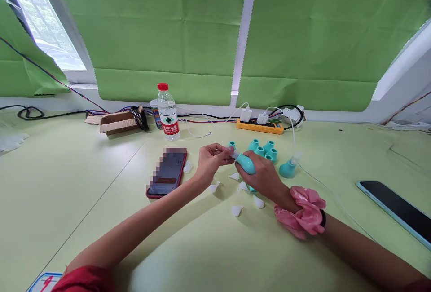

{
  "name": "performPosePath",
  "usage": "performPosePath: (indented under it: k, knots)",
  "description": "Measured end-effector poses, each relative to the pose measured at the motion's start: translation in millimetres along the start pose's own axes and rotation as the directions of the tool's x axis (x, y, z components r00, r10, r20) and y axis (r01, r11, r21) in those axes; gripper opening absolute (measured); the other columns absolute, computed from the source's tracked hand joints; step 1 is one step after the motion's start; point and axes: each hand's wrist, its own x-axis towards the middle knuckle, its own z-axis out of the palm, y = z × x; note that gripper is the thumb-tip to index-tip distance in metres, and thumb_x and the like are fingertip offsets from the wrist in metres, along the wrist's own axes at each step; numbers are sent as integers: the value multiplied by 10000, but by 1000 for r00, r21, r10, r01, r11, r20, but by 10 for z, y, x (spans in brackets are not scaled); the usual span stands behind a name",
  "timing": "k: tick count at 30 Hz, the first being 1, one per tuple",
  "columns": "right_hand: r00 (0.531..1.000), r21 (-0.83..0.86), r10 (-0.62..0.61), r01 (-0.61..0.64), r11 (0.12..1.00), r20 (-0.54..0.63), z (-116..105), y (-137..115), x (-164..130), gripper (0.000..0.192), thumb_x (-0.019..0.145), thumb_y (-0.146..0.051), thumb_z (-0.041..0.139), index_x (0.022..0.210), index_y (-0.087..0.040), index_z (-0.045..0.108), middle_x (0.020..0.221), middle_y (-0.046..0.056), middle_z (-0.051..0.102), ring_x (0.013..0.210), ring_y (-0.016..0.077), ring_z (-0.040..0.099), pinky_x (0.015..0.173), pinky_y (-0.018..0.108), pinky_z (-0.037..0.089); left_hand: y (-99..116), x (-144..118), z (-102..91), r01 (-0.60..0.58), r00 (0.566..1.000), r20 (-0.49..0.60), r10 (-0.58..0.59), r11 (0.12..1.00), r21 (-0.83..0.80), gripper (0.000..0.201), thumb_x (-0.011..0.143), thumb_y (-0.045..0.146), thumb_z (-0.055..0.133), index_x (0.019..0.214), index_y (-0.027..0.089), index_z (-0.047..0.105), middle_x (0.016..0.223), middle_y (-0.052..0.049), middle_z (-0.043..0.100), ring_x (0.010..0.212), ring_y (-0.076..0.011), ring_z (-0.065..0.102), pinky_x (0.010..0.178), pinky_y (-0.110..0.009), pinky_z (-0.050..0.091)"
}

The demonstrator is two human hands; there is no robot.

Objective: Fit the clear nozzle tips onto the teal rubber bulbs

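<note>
Holding a teal bulb (245, 163) in the right hand (264, 176), fingers wrapped around its body, above the pale green table (84, 193) and just in front of the phone and the loose tips. Pinched with the left hand (209, 161) the clear tip (233, 152) at the bulb's narrow end, thumb and fingertips pressed together on it. Kept both hands close, nearly touching at the tip. Wore a pink scrunchie (301, 211) on the right wrist.

Noted several white tips (237, 210) scattered on the table under and beside the hands (count uncertain, some hidden by the wrist). Saw a cluster of teal bulbs (264, 148) standing just behind the right hand, and one more teal bulb with tip (288, 167) to its right, apart from the rest. Found a red-cased phone (167, 173) lying flat left of the left hand, screen up. Recorded a water bottle (167, 112) with red cap farther back, upright, beside a cardboard box (117, 123). Spotted an orange power strip (259, 126) with white chargers along the wall, and a second phone (397, 209) at the far right edge.
</note>
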Motion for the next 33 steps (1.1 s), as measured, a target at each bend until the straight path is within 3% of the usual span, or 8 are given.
performPosePath:
  k: [5,9,13,17,20,23,29,33]
  knots:
    - [989,266,133,-144,953,60,-77,-44,42,163,697,-327,534,756,-181,494,590,-16,509,496,112,453,502,228,370,71,54,-53,18,997,77,-25,996,86,273,522,274,729,615,75,566,648,-57,615,643,-148,579,712,-332,476]
    - [937,482,210,-325,814,278,-151,-52,104,195,654,-348,575,689,-178,484,557,-38,436,470,82,389,428,199,324,122,147,-147,89,970,206,-126,979,181,255,547,276,718,653,74,605,756,-93,627,768,-183,573,767,-334,436]
    - [779,626,243,-614,481,578,-202,-51,150,245,626,-350,605,660,-185,427,452,-84,346,359,41,270,338,172,185,144,162,-168,97,949,284,-135,985,144,239,599,283,688,699,77,619,823,-120,626,894,-225,547,800,-359,415]
    - [567,557,50,-819,137,822,-221,-51,159,226,690,-354,531,650,-182,390,445,-88,354,338,13,134,334,172,81,165,93,-102,52,953,294,-71,996,71,205,593,253,689,592,82,578,794,-134,631,990,-254,504,780,-346,425]
    - [557,557,-5,-829,47,830,-211,-65,150,237,706,-338,509,615,-181,357,439,-84,354,345,16,132,335,180,71,174,50,-62,3,964,265,-27,996,90,224,609,275,669,574,88,550,782,-121,630,922,-242,541,751,-340,437]
    - [674,664,99,-738,121,732,-199,-106,135,230,670,-333,564,667,-183,390,444,-89,357,346,17,166,338,175,79,169,23,-43,-93,974,221,44,972,216,229,657,310,613,597,101,540,735,-73,617,804,-193,567,723,-308,445]
    - [856,662,256,-512,548,449,-201,-224,93,229,652,-357,581,644,-170,449,464,-66,387,394,53,323,366,184,251,136,-32,-12,-333,940,150,305,733,593,314,732,341,504,508,132,435,510,14,449,477,-74,428,444,-184,338]
    - [929,525,227,-354,774,291,-183,-237,45,191,682,-361,549,698,-179,495,578,-30,487,504,94,433,452,207,355,118,-31,-7,-301,947,65,315,797,524,286,681,309,559,579,165,335,479,60,396,401,-50,378,402,-167,279]
